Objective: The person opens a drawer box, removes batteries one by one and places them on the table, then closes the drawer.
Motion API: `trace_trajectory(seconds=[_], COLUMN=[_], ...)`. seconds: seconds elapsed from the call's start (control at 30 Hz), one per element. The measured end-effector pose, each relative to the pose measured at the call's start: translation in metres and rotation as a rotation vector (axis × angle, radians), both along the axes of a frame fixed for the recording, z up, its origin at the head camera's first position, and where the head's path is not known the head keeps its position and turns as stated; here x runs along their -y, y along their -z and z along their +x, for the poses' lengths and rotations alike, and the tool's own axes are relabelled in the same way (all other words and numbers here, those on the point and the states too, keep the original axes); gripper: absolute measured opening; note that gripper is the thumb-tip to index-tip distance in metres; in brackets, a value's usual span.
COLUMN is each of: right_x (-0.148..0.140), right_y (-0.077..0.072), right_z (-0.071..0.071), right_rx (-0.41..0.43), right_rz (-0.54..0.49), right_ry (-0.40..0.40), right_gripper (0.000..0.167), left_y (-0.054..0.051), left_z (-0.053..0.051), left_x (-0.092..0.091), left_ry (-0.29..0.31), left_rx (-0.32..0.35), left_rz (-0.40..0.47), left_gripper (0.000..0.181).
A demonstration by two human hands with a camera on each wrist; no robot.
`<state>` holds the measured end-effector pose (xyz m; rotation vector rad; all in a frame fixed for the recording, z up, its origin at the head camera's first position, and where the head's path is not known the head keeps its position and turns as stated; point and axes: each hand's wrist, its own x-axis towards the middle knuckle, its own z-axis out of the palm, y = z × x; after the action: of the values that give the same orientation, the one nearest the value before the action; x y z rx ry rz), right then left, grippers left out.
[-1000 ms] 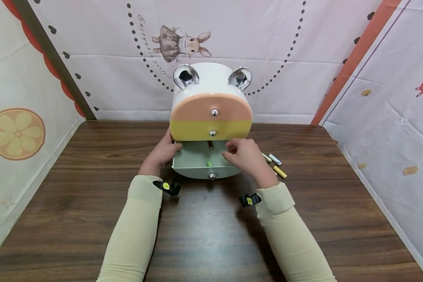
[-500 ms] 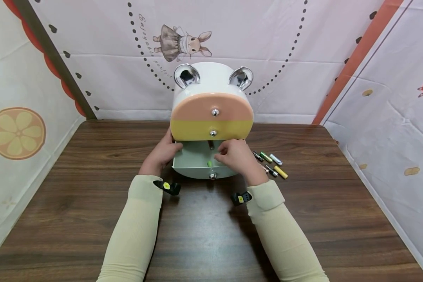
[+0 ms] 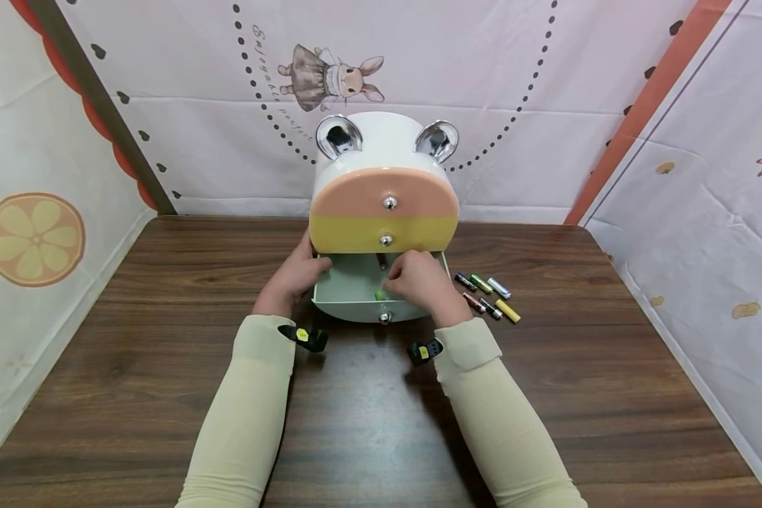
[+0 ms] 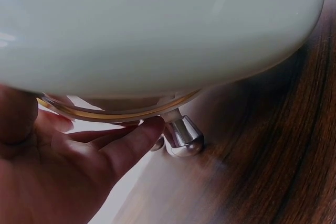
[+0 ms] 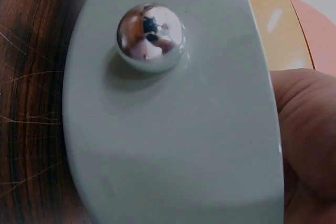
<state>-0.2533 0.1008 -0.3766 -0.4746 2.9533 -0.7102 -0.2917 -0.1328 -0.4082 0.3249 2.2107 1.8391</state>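
A white storage box (image 3: 384, 137) with silver ears has its lowest, pale green drawer (image 3: 349, 311) pulled out. My left hand (image 3: 292, 279) grips the box's lower left side, thumb by the drawer; in the left wrist view its fingers (image 4: 134, 145) curl under the box beside a metal foot (image 4: 184, 137). My right hand (image 3: 422, 282) reaches into the drawer, fingers bent down, right by a small green cylinder (image 3: 379, 295). Its fingertips are hidden, so a pinch on the cylinder cannot be confirmed. A dark cylinder (image 3: 382, 261) lies farther back inside the drawer.
Several batteries lie loose on the wooden table (image 3: 565, 367) right of the box, among them a yellow one (image 3: 507, 311) and a green one (image 3: 481, 283). The pink (image 3: 355, 194) and yellow (image 3: 349, 235) drawers above are closed. A printed cloth hangs behind.
My right hand has moved left inside the drawer to the green cylinder, uncovering more of the batteries on the table. My left hand has stayed at the box's side.
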Motion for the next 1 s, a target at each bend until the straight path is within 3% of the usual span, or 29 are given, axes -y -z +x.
trace_trajectory(seconds=[0.17,0.53,0.83,1.0], right_x=[0.006,0.019,0.024,0.024], right_y=[0.0,-0.001,0.004,0.004], right_z=[-0.003,-0.017,-0.025,-0.026], right_rx=[0.069,0.199,0.194,0.177], right_rz=[0.057,0.172,0.259,0.259], right_ry=[-0.022,-0.021,-0.058,-0.078], right_gripper=[0.04,0.053,0.049,0.049], left_y=[-0.012,-0.012,-0.012,-0.011], left_z=[0.009,0.009,0.007,0.008], left_x=[0.0,-0.001,-0.002,-0.001], left_ry=[0.002,-0.001,-0.015,-0.017], left_rx=[0.012,0.005,0.007,0.005], left_rz=[-0.014,0.008,-0.016,-0.007], left_gripper=[0.089,0.091,0.092,0.093])
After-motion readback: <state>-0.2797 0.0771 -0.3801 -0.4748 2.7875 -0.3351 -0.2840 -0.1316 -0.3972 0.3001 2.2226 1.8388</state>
